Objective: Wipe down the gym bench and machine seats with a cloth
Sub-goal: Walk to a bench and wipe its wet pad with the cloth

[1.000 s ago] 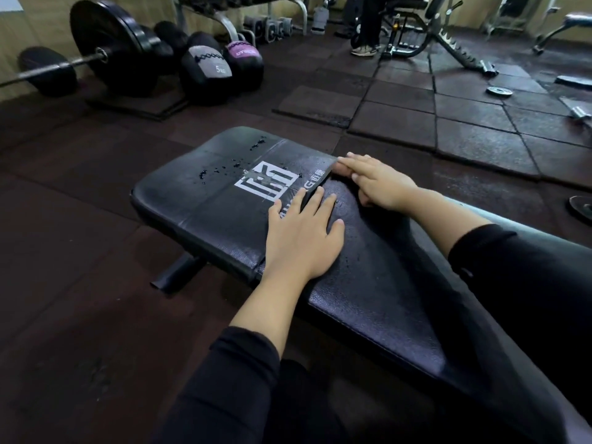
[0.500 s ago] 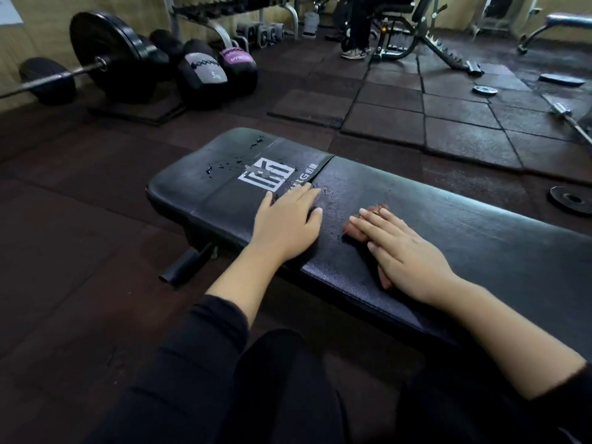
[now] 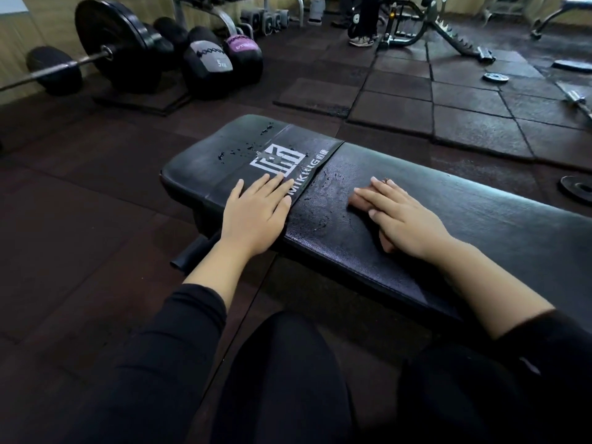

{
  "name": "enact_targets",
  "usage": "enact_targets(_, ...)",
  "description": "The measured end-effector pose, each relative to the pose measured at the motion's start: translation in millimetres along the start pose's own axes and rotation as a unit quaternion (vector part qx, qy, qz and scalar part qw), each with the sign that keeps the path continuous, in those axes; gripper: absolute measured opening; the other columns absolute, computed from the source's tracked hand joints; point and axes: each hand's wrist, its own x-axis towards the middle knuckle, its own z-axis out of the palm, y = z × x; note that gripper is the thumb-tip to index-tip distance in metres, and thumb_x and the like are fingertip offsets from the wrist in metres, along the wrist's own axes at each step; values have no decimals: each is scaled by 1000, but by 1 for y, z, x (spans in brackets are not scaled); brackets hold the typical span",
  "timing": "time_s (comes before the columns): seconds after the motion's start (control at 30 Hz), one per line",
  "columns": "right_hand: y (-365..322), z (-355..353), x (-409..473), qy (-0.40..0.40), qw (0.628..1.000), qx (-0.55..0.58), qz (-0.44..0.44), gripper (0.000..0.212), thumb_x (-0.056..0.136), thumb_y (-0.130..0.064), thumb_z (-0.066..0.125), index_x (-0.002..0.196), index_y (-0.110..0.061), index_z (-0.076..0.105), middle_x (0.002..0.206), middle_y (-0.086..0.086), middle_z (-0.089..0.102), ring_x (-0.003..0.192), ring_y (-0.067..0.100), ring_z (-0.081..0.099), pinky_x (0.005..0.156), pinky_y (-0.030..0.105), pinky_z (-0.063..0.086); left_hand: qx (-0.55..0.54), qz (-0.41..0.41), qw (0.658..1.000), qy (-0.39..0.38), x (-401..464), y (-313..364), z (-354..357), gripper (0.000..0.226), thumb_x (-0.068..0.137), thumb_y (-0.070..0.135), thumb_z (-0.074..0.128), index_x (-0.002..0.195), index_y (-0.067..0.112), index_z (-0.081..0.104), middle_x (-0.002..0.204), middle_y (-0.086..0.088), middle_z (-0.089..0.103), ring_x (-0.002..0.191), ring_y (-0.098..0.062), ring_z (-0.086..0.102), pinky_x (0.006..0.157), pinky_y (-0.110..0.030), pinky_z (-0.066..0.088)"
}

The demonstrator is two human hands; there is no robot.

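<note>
The right hand (image 3: 407, 216) is lying flat with fingers straight, pressing a brownish cloth (image 3: 360, 201) that is mostly hidden beneath it on the black bench pad (image 3: 480, 225). The left hand (image 3: 256, 213) is resting open and flat beside the white logo (image 3: 277, 160). Droplets (image 3: 238, 152) are sitting farther left. Far off, a barbell (image 3: 105, 52) is lying on the dark rubber floor (image 3: 80, 193).

The bench (image 3: 416, 200) runs crosswise under both hands. The left hand (image 3: 256, 216) lies flat on the pad beside the printed logo (image 3: 277, 161), which sits just beyond its fingertips. The right hand (image 3: 407, 216) lies flat to the right of it, on the cloth (image 3: 358, 201). Droplets (image 3: 320, 200) lie between the hands. The barbell (image 3: 96, 56) and medicine balls (image 3: 211, 59) stand well beyond the left hand.
</note>
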Motion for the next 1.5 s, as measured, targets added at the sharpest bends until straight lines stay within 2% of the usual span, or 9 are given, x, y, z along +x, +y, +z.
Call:
enact_targets(0.27,-62,37,-12,2,981,-69,-182,48,97,-33,22,143,-30,35,153,-2,29,144,22,19,117,41,19,-27,10,1000,8,0,-4,0,60,94,40,10,146,34,38,154,16,31,144,-3,21,119,-36,6)
enact_targets(0.4,-24,17,-51,-37,961,-76,-265,46,98,-33,23,143,-34,35,154,-11,23,146,13,11,118,32,14,-11,12,1000,12,1,-5,1,59,92,41,15,146,33,39,154,15,31,144,-4,22,118,-37,6)
enact_targets(0.57,21,-7,-28,-53,982,-10,-181,44,96,-41,26,139,-39,34,153,-14,25,145,9,11,119,29,8,-9,12,1000,10,0,-4,1,60,92,41,15,146,33,38,155,15,30,144,-4,21,118,-36,5)
enact_targets(0.7,-15,17,12,-13,992,-42,-121,45,98,-32,30,143,-35,32,154,-7,25,146,16,11,119,31,8,-11,20,1000,13,0,-7,3,49,100,35,24,147,31,38,155,14,30,144,-5,21,118,-36,6)
enact_targets(0.83,-58,38,-8,4,977,-67,-202,52,93,-34,21,142,-31,36,153,-3,30,144,22,19,117,38,18,-38,33,999,1,2,-10,1,54,97,35,21,147,29,39,156,11,30,145,-6,21,118,-32,5)
enact_targets(1.0,-12,10,-43,-56,954,-48,-291,46,98,-30,28,142,-31,38,154,-10,24,146,11,10,119,30,13,-26,30,999,-2,5,-11,2,60,92,39,17,147,29,39,155,13,31,144,-6,22,118,-32,6)
enact_targets(1.27,-19,18,31,-21,991,-41,-127,45,100,-27,34,143,-39,28,155,-12,22,146,12,8,119,26,4,-39,25,999,13,4,-8,1,58,91,35,20,145,29,42,154,12,34,144,-7,24,117,-31,7)
enact_targets(1.37,-56,35,23,-27,978,-56,-200,47,97,-31,27,144,-34,32,155,-5,23,146,19,11,119,38,11,-51,33,998,10,4,-9,1,58,91,34,21,144,28,42,154,11,34,144,-7,24,117,-30,7)
enact_targets(1.5,-44,24,-17,-62,938,-68,-334,50,93,-28,27,140,-35,40,154,-10,24,146,14,11,119,30,12,-55,30,998,9,4,-10,1,58,91,34,21,144,29,42,154,12,33,144,-6,22,117,-29,5)
